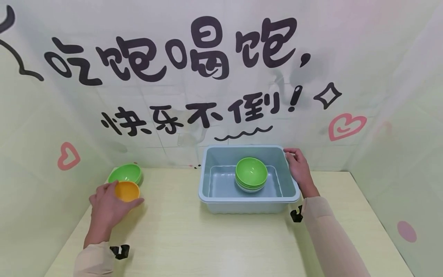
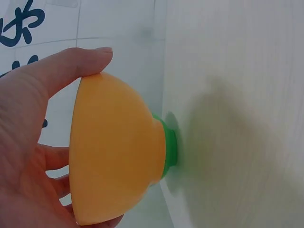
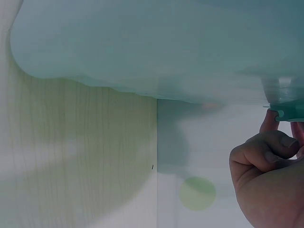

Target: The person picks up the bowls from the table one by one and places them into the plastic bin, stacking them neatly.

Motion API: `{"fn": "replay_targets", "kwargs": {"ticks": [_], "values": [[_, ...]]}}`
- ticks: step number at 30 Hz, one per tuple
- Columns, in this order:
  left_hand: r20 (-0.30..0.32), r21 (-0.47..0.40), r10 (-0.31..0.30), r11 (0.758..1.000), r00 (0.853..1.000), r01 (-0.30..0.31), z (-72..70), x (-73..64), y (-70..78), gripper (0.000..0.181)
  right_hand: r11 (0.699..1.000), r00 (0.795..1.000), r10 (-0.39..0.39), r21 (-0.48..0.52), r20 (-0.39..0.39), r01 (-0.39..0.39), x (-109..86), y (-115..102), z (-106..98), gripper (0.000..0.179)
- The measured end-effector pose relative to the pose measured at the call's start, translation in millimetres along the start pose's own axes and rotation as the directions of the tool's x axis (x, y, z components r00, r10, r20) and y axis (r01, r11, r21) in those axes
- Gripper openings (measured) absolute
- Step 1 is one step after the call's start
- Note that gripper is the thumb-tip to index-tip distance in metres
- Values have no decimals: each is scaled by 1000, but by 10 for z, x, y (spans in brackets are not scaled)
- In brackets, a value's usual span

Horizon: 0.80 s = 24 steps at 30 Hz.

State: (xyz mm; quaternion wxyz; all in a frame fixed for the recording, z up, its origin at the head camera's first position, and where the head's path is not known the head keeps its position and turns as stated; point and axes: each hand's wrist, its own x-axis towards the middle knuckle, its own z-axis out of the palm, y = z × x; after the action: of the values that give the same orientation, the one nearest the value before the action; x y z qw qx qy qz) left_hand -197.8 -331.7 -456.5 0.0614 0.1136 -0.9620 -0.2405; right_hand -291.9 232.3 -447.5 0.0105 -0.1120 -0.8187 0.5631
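My left hand [image 1: 109, 206] grips an orange bowl [image 1: 127, 191] by its rim, with the thumb on one side and the fingers on the other. Just behind it stands a green bowl [image 1: 126, 173] at the table's far left; in the left wrist view only its green base [image 2: 170, 147] shows past the orange bowl [image 2: 114, 147]. My right hand [image 1: 298, 167] holds the right rim of a light blue plastic basin [image 1: 249, 207], its fingers curled at the edge. Inside the basin sits a stack of bowls [image 1: 251, 173], green on top and a pale one lowest.
A pale wooden table [image 1: 173, 238] carries everything. White sheeting [image 1: 166, 96] with dark lettering and pink hearts rises behind it and along both sides. The basin stands near the back edge. A black wrist device [image 1: 120, 251] shows below the left hand.
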Motion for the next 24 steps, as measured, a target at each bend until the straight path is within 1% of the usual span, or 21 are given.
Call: {"fn": "replay_targets", "kwargs": {"ticks": [7,13,16,19,22,24], "values": [[9,-43,55,998,998,-54,-38,9,175,117,1000,1000,6,6,3,-6,-15,6,-8,50],[36,-62,74,995,997,-72,-53,24,312,122,1000,1000,8,3,4,-8,-27,5,-7,50],[40,-82,91,993,995,-88,-59,37,387,121,1000,1000,11,3,0,-11,-26,4,-5,50],[25,-104,130,986,991,-127,-74,73,473,115,1000,1000,7,7,-5,-7,-21,-2,-3,49],[20,-103,165,981,986,-162,-99,111,573,115,1000,1000,5,9,-2,-5,-16,-6,-1,49],[31,-95,173,981,985,-169,-115,136,640,117,1000,1000,8,11,-2,-8,-13,-7,-1,49]]}}
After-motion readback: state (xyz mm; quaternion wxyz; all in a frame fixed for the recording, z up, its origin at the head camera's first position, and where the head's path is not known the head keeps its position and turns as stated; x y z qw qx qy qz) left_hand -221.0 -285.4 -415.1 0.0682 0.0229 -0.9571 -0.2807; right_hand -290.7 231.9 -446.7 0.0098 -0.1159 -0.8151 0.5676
